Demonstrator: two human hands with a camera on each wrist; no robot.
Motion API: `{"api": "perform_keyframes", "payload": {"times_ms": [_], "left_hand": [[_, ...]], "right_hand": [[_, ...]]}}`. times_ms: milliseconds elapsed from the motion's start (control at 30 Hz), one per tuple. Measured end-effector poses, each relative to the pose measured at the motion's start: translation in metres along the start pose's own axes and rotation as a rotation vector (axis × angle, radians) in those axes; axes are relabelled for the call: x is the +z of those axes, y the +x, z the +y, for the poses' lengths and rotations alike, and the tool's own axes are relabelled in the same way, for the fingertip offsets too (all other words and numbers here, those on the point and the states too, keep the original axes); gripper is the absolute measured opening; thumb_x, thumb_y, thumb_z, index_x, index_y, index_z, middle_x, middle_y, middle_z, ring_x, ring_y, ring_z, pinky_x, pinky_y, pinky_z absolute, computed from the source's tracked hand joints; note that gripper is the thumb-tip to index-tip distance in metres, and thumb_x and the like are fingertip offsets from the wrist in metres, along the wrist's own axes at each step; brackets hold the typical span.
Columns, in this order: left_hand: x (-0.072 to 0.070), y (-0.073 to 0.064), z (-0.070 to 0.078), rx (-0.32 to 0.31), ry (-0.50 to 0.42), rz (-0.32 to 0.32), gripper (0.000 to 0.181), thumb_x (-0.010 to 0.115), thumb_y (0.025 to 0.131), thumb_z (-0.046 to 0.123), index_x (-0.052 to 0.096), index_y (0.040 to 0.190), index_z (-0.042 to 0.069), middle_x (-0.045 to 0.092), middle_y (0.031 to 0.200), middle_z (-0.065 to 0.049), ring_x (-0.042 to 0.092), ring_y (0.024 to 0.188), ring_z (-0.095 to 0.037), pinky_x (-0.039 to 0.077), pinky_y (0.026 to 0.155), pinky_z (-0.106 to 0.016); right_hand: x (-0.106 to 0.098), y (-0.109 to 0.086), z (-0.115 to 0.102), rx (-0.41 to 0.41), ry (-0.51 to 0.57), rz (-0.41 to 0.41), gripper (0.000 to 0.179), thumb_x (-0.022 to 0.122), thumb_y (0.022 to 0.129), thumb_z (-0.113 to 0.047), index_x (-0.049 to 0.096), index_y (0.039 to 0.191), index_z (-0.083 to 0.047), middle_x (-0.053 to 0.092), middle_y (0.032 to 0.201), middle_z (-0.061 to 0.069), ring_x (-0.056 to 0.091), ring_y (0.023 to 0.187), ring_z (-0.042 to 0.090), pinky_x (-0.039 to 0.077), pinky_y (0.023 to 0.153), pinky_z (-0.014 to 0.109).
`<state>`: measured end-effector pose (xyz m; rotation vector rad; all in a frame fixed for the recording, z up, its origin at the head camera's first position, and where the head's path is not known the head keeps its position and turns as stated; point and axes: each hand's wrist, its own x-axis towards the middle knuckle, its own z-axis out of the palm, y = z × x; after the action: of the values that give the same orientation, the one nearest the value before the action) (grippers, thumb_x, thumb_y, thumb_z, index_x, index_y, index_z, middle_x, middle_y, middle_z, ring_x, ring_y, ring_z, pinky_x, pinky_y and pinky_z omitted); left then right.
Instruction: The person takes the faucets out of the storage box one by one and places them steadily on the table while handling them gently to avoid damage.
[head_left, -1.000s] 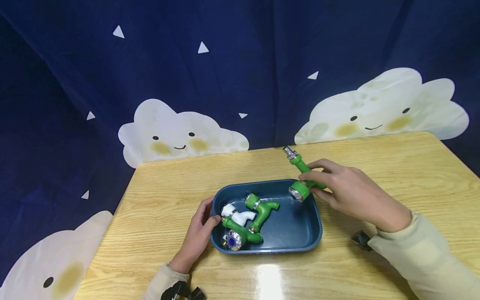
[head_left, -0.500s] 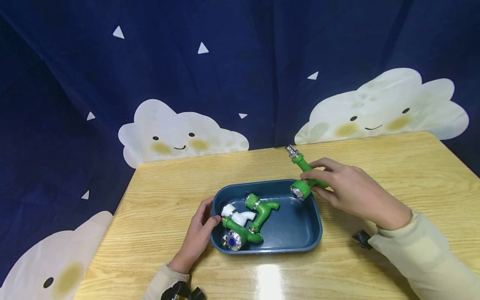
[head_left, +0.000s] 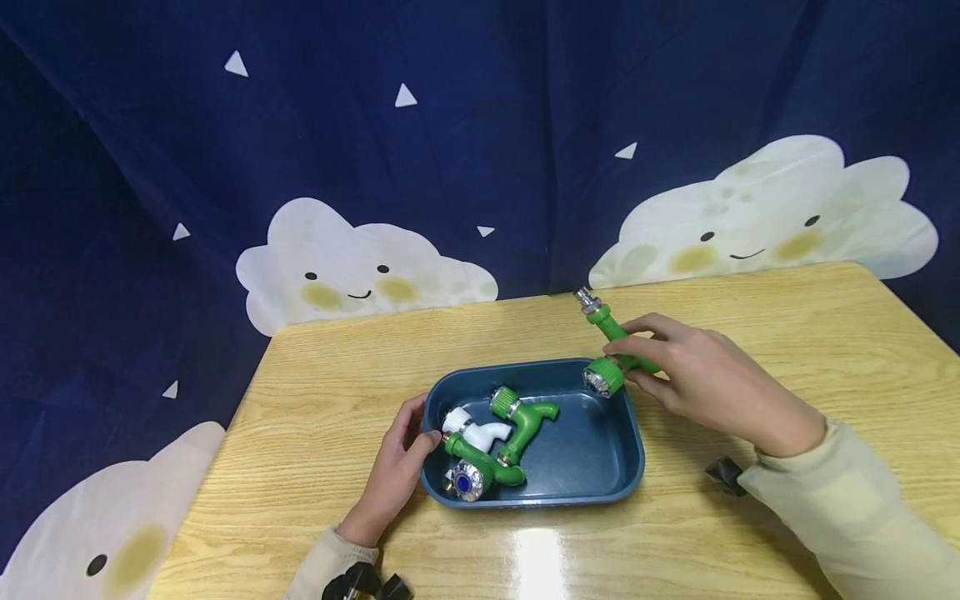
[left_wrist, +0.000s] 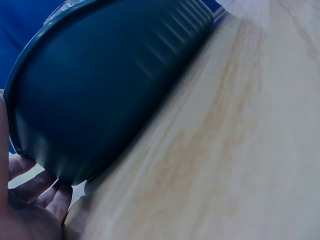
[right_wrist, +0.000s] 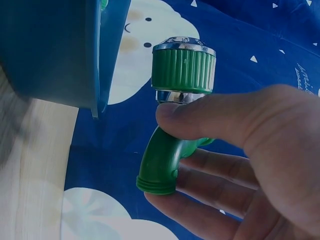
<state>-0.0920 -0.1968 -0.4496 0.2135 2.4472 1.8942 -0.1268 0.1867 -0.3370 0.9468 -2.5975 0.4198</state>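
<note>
My right hand [head_left: 701, 379] pinches a green plastic tap [head_left: 603, 377] over the right end of a dark blue tub [head_left: 581, 450]. The tap's silver threaded end points up toward the back; in the right wrist view the thumb presses below its ribbed knob [right_wrist: 183, 70], with fingers behind the curved spout [right_wrist: 159, 160]. My left hand [head_left: 397, 462] grips the tub's left side, thumb at the rim and fingers against the outer wall. Inside, at the left, lie a white tap [head_left: 486, 435], a green tap [head_left: 529, 423] and another green one with a blue-centred chrome handle [head_left: 483, 473].
The tub stands on a light wooden table [head_left: 330, 367]. Behind the table hangs a dark blue curtain [head_left: 517, 133] printed with smiling clouds and white triangles. Black wrist devices show by both sleeves, one beside the right cuff [head_left: 726, 476].
My right hand and the tap it holds have shifted slightly up and to the right. The left hand, the tub and the taps lying in it have stayed put.
</note>
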Motion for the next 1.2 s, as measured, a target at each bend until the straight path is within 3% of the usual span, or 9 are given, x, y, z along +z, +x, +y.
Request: {"api": "perform_keyframes", "payload": {"times_ms": [1200], "left_hand": [[0.000, 0.000, -0.002, -0.014, 0.010, 0.011, 0.047, 0.053, 0.100, 0.006, 0.052, 0.145, 0.017, 0.061, 0.140, -0.011, 0.059, 0.121, -0.014, 0.049, 0.101, -0.021]], "right_hand": [[0.001, -0.001, 0.011, 0.033, 0.009, 0.002, 0.037, 0.085, 0.081, -0.008, 0.077, 0.116, -0.018, 0.073, 0.117, 0.008, 0.073, 0.086, 0.021, 0.057, 0.065, 0.038]]}}
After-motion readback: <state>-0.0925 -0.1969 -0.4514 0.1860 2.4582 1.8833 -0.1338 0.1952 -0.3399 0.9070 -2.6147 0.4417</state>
